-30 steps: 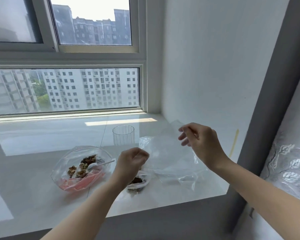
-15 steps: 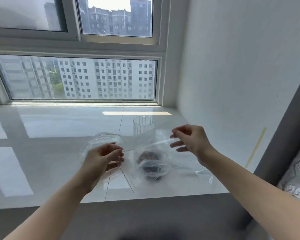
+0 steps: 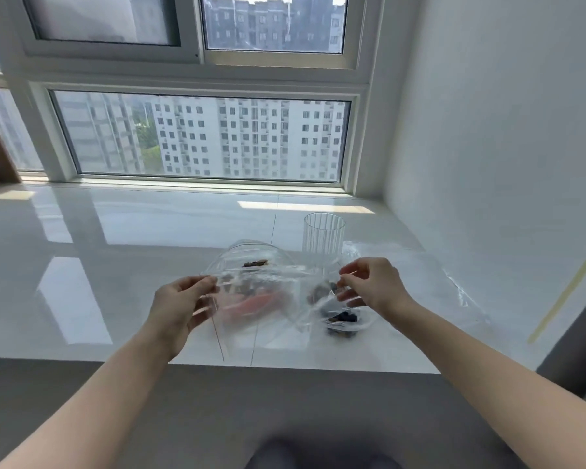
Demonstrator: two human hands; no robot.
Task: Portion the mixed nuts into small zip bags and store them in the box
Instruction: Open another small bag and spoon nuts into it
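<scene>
Two hands (image 3: 180,308) (image 3: 372,286) pinch one clear zip bag (image 3: 261,309).

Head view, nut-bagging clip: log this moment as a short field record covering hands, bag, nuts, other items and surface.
left hand: pinches the left top corner of the zip bag
right hand: pinches its right top corner
zip bag: clear, looks empty, held stretched above the sill
nut container: clear, behind the bag, nuts inside
filled bag: small, dark nuts, lying on the sill
glass: ribbed, upright, empty
surface: white sill under the window
</scene>
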